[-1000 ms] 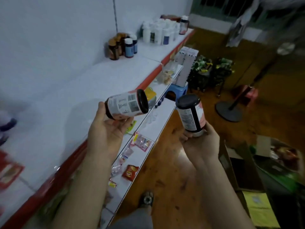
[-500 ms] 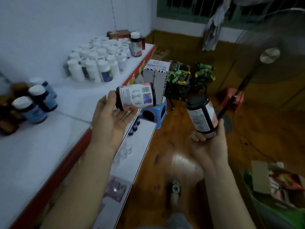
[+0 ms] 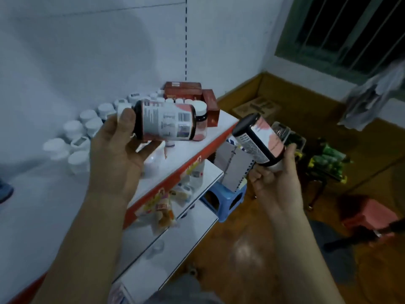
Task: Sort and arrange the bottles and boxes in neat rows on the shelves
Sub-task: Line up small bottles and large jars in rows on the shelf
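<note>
Far out past our left fingers, against the wall, a crowd of white bottles (image 3: 76, 137) stands on the top shelf (image 3: 43, 205), a white board with a red front edge. Here's our left hand (image 3: 118, 154) over that shelf: fingers (image 3: 151, 148) curled under a dark labelled bottle (image 3: 166, 120), thumb pressed on its near end, gripping it on its side, clear of the board. Just beyond those fingertips, red boxes (image 3: 190, 93) sit at the shelf's far end, and a white-capped bottle (image 3: 200, 107) stands right behind the held one. Below the left fingers, snack packets (image 3: 162, 207) bunch under the red edge, above a lower shelf (image 3: 203, 174). Between our two hands, lower down, a blue stool (image 3: 225, 200) carries an upright white box (image 3: 234, 170). Now the right hand (image 3: 276, 183): fingers (image 3: 257, 175) wrapped round the base of a second dark bottle (image 3: 258, 141), its black cap tilted up toward the left hand, held out over the wooden floor (image 3: 252, 249), apart from the shelf. Beyond the right fingers we see green packs (image 3: 326, 161), blurred.
</note>
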